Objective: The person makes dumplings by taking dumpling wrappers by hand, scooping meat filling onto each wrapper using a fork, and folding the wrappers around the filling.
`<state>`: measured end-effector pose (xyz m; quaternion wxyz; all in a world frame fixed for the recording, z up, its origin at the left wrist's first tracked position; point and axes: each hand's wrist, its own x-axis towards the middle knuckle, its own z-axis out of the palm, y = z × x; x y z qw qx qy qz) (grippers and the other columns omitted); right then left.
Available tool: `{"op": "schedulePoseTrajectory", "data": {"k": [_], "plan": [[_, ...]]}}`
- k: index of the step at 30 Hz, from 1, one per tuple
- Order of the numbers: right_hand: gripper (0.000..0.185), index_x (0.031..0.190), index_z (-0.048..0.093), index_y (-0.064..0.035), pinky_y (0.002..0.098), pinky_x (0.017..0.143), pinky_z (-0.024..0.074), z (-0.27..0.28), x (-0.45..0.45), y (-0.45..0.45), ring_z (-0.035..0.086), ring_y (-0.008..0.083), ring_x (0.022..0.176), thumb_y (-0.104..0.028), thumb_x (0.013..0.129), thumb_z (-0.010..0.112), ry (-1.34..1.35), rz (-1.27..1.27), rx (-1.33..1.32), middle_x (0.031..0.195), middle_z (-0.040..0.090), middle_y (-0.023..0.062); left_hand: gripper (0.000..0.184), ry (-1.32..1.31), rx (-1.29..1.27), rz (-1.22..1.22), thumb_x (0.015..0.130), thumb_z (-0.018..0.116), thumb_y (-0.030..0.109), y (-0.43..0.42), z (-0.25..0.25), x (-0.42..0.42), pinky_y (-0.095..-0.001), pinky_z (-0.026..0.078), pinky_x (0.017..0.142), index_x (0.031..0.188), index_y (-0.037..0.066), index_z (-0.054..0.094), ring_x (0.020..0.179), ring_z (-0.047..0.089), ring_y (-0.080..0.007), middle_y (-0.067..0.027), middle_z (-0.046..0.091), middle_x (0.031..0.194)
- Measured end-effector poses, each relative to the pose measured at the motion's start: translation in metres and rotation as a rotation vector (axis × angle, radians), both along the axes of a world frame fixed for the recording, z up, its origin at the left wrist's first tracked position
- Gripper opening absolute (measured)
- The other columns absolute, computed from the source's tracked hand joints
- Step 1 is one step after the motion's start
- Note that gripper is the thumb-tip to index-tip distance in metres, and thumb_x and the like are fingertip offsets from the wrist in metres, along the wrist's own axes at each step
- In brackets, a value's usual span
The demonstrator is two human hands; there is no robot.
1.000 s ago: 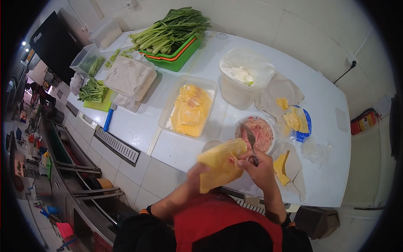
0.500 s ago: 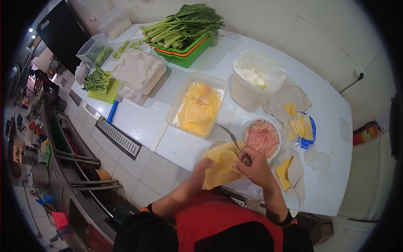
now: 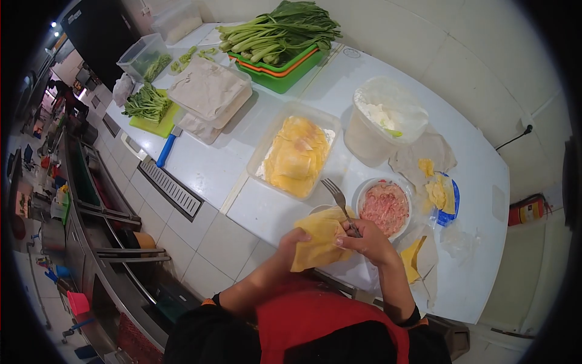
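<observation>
Through the head camera I have the left hand (image 3: 294, 242) in the lower middle of the frame, its grip narrow on the left edge of a thin yellow dough sheet (image 3: 318, 239), thumb on top; the right hand (image 3: 371, 242), just right of it, is closed round a metal fork (image 3: 337, 195), tines toward the upper left, its thumb against the sheet's right edge; the sheet sits at centre-bottom, over the table's near edge, partly covering a round dish (image 3: 319, 208).

Just above and right of the right hand I see a white bowl (image 3: 383, 180) of minced meat (image 3: 384, 207); above the fork, at the centre, a plastic container (image 3: 256, 164) holds yellow dough parcels (image 3: 297, 155); a plastic-lined tub (image 3: 367, 141) stands right of that; at the right, dough scraps (image 3: 438, 193) lie by a blue item (image 3: 450, 212) I cannot identify; leafy greens (image 3: 279, 33) top a green basket (image 3: 282, 82) at upper centre.
</observation>
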<state>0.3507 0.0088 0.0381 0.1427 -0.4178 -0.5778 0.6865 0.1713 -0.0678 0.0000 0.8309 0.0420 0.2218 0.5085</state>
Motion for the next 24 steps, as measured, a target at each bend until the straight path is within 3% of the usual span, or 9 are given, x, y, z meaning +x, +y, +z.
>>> {"op": "schedulePoseTrajectory", "data": {"k": [2, 8, 11, 14, 16, 19, 20, 22, 24], "plan": [[0.02, 0.082, 0.06, -0.002, 0.021, 0.055, 0.0365, -0.011, 0.001, 0.001, 0.042, 0.0041, 0.061, -0.015, 0.07, 0.07, 0.031, -0.012, -0.043, 0.067, 0.05, -0.0044, 0.073, -0.007, 0.024, 0.0, 0.064, 0.046, 0.02, 0.001, 0.002, -0.001, -0.0462, 0.035, 0.099, 0.131, -0.003, 0.031, 0.116, 0.045, -0.0368, -0.0226, 0.042, 0.128], [0.02, 0.086, 0.06, -0.0014, 0.0201, 0.056, 0.0376, -0.014, -0.007, -0.001, 0.045, 0.0039, 0.062, -0.014, 0.072, 0.069, -0.102, 0.017, 0.192, 0.07, 0.055, -0.0028, 0.071, 0.087, -0.02, 0.035, 0.066, 0.047, 0.022, 0.001, -0.004, -0.002, -0.046, 0.036, 0.097, 0.131, -0.003, 0.033, 0.114, 0.046, -0.0372, -0.0222, 0.044, 0.125], [0.019, 0.085, 0.06, -0.0003, 0.0195, 0.055, 0.0377, -0.015, -0.012, 0.002, 0.046, 0.0036, 0.062, -0.011, 0.072, 0.068, 0.093, -0.042, 0.016, 0.071, 0.057, -0.0023, 0.068, 0.07, -0.024, 0.096, 0.069, 0.047, 0.025, 0.001, -0.007, -0.005, -0.0458, 0.038, 0.095, 0.129, -0.002, 0.034, 0.111, 0.048, -0.038, -0.0216, 0.046, 0.122], [0.017, 0.085, 0.06, -0.0001, 0.019, 0.052, 0.0372, -0.004, -0.02, -0.002, 0.044, 0.0029, 0.058, -0.008, 0.072, 0.067, -0.054, -0.032, 0.298, 0.07, 0.057, -0.0013, 0.064, -0.076, 0.001, 0.223, 0.072, 0.044, 0.028, 0.005, -0.015, -0.013, -0.0458, 0.039, 0.094, 0.127, -0.003, 0.037, 0.108, 0.05, -0.0375, -0.0226, 0.048, 0.12], [0.017, 0.086, 0.061, -0.0011, 0.0201, 0.054, 0.0416, 0.017, -0.03, -0.013, 0.051, 0.006, 0.059, -0.008, 0.072, 0.068, -0.096, -0.02, 0.534, 0.072, 0.06, 0.0018, 0.062, -0.284, 0.007, 0.323, 0.074, 0.042, 0.031, 0.009, -0.017, -0.016, -0.0455, 0.041, 0.092, 0.125, -0.005, 0.04, 0.105, 0.051, -0.0369, -0.0232, 0.05, 0.117], [0.018, 0.088, 0.062, -0.0035, 0.0234, 0.057, 0.0474, 0.018, -0.037, -0.019, 0.061, 0.0129, 0.065, -0.006, 0.071, 0.068, -0.002, 0.062, 0.852, 0.076, 0.064, 0.006, 0.059, -0.064, -0.028, 0.478, 0.076, 0.039, 0.033, 0.013, -0.034, -0.024, -0.045, 0.043, 0.09, 0.12, -0.006, 0.045, 0.1, 0.054, -0.0361, -0.0234, 0.053, 0.113], [0.018, 0.088, 0.063, -0.0045, 0.0248, 0.059, 0.0493, 0.016, -0.038, -0.019, 0.064, 0.0155, 0.067, -0.005, 0.071, 0.067, 0.055, 0.101, 0.951, 0.078, 0.064, 0.0073, 0.058, -0.105, -0.004, 0.443, 0.075, 0.039, 0.033, 0.013, -0.037, -0.029, -0.0449, 0.044, 0.088, 0.118, -0.006, 0.046, 0.099, 0.055, -0.0359, -0.023, 0.054, 0.112], [0.019, 0.088, 0.064, -0.0061, 0.0263, 0.063, 0.0507, 0.027, -0.037, -0.018, 0.065, 0.0194, 0.073, -0.005, 0.07, 0.067, 0.045, 0.28, 0.849, 0.081, 0.065, 0.008, 0.055, -0.188, 0.044, 0.37, 0.075, 0.04, 0.032, 0.008, -0.039, -0.048, -0.0446, 0.046, 0.086, 0.113, -0.007, 0.049, 0.097, 0.056, -0.0355, -0.0223, 0.055, 0.109], [0.019, 0.088, 0.064, -0.007, 0.0266, 0.064, 0.0511, 0.039, -0.038, -0.015, 0.066, 0.0202, 0.075, -0.005, 0.07, 0.067, 0.043, 0.406, 0.754, 0.081, 0.066, 0.008, 0.054, 0.009, -0.046, 0.513, 0.073, 0.041, 0.031, 0.004, -0.05, -0.065, -0.0445, 0.047, 0.084, 0.112, -0.006, 0.05, 0.095, 0.057, -0.0353, -0.0221, 0.056, 0.108]]}}
